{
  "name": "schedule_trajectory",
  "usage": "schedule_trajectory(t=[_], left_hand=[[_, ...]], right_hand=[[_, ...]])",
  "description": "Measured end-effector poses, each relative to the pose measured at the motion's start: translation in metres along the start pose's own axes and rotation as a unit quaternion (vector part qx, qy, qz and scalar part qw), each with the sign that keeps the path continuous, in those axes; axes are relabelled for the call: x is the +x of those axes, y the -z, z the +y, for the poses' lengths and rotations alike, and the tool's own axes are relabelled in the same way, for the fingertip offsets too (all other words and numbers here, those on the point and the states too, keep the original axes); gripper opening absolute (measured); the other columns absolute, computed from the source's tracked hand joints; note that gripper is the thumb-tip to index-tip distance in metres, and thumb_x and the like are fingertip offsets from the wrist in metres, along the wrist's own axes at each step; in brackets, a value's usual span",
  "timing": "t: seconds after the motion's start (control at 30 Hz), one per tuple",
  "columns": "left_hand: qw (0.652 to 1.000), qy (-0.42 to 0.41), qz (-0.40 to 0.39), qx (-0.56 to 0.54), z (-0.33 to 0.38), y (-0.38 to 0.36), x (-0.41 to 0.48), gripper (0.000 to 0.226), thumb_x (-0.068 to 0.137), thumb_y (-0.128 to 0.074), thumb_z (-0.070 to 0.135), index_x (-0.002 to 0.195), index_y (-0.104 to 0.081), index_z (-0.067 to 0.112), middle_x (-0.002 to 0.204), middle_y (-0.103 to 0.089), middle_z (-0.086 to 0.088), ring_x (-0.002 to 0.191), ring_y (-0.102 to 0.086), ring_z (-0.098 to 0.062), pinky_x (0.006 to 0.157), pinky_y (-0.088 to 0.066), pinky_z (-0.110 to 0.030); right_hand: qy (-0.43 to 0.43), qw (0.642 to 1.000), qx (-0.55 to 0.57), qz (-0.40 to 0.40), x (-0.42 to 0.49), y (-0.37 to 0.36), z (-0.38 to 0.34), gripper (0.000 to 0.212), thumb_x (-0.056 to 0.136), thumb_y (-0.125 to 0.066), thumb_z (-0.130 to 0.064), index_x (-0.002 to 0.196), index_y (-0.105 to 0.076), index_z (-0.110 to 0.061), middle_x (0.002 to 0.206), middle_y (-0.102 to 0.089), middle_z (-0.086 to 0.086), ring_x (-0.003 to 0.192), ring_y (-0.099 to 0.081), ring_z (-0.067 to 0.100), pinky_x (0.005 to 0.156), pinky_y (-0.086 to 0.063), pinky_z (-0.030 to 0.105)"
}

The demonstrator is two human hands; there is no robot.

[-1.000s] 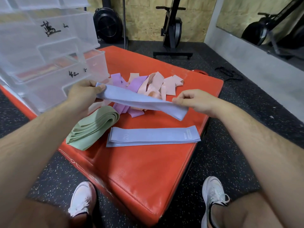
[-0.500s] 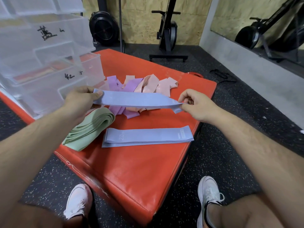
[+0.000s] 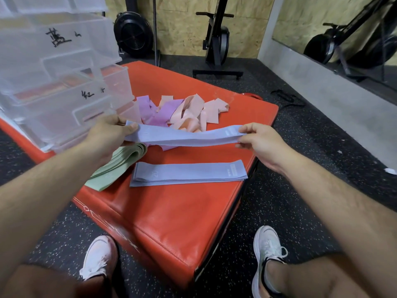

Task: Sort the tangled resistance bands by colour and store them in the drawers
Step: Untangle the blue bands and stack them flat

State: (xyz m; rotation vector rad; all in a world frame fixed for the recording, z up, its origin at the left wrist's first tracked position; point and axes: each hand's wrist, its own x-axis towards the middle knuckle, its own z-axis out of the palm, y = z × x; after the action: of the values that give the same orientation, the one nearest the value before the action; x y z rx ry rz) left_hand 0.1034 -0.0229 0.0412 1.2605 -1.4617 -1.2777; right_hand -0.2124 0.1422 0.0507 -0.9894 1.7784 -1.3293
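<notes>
A blue band (image 3: 182,137) is held level above the red padded box (image 3: 171,211). The left hand (image 3: 107,134) pinches one end in its fingers (image 3: 131,126) and the right hand (image 3: 260,140) pinches the other. A blue stack (image 3: 189,173) lies beneath, green bands (image 3: 116,166) beside it, clear drawers (image 3: 60,82) to the left.

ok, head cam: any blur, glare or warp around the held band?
Head view: held blue band sharp between left hand and right hand, no motion blur; wide-angle warp stretches forearms at the edges; translucent drawers look hazy, labels readable; light even.
</notes>
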Motion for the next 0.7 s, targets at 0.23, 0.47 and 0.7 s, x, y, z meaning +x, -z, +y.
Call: schedule_trajectory(t=[0.23,0.47,0.7], left_hand=[[0.988,-0.045,-0.029,0.145,-0.008,0.004,-0.021,0.022,0.081,-0.078,0.011,0.091,-0.060,0.018,0.078,-0.065,-0.009,0.067,-0.057,-0.021,0.067,-0.048,-0.033],[0.915,-0.146,-0.072,0.369,-0.016,-0.008,-0.039,0.020,0.078,-0.073,0.011,0.091,-0.062,0.020,0.078,-0.066,-0.004,0.069,-0.058,-0.021,0.058,-0.039,-0.027],[0.867,-0.218,-0.106,0.435,-0.035,-0.005,-0.031,0.019,0.069,-0.078,0.006,0.082,-0.066,0.013,0.090,-0.061,-0.007,0.083,-0.059,-0.025,0.071,-0.042,-0.031]], right_hand=[[-0.016,0.998,-0.062,0.016,-0.006,0.011,0.007,0.008,0.090,-0.069,-0.011,0.088,-0.074,-0.005,0.094,-0.071,0.011,0.081,-0.066,0.022,0.075,-0.059,0.031],[0.010,0.962,-0.274,0.007,-0.013,0.014,0.016,0.015,0.080,-0.069,-0.012,0.084,-0.075,-0.025,0.078,-0.070,-0.003,0.071,-0.064,0.017,0.079,-0.057,0.041],[0.015,0.922,-0.384,-0.042,-0.020,0.011,0.017,0.015,0.080,-0.067,-0.011,0.080,-0.072,-0.025,0.077,-0.068,-0.010,0.066,-0.058,0.007,0.057,-0.040,0.025]])
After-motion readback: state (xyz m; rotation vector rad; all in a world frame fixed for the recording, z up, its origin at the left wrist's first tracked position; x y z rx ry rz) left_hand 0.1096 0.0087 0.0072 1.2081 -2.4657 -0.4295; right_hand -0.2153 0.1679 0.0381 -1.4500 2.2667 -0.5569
